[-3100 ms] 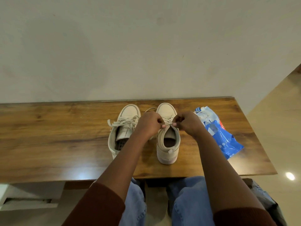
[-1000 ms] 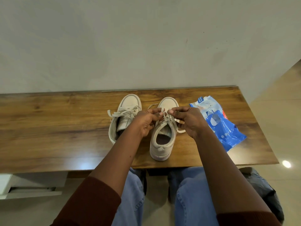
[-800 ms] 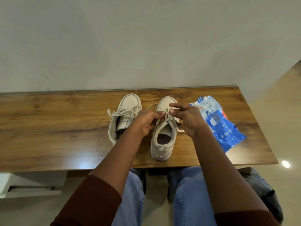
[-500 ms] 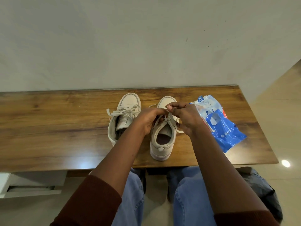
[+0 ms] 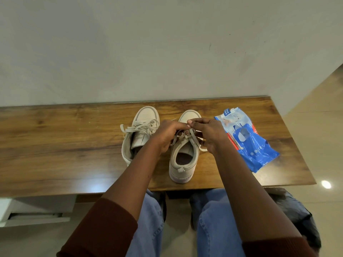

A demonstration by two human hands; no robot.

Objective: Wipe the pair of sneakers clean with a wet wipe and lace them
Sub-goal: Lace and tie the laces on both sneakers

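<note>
Left grip (image 5: 168, 135) and right grip (image 5: 209, 134) both curled, each pinching the lace (image 5: 195, 140) over the tongue of the near sneaker (image 5: 183, 160), fingertips almost touching. Sneaker sits on the bench (image 5: 55, 145), heel toward me. Second sneaker (image 5: 141, 134) just beside it on my left, laces loose. Wipes pack (image 5: 248, 141) lies to my right.

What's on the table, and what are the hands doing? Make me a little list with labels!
table: wooden, against a wall
left sneaker: laces in, toe toward the wall
right sneaker: beside the left one, toe toward the wall
lace: on the right sneaker, held by both hands
left hand: pinches the lace
right hand: pinches the lace
wipes pack: blue, lying flat to the right of the sneakers
</note>
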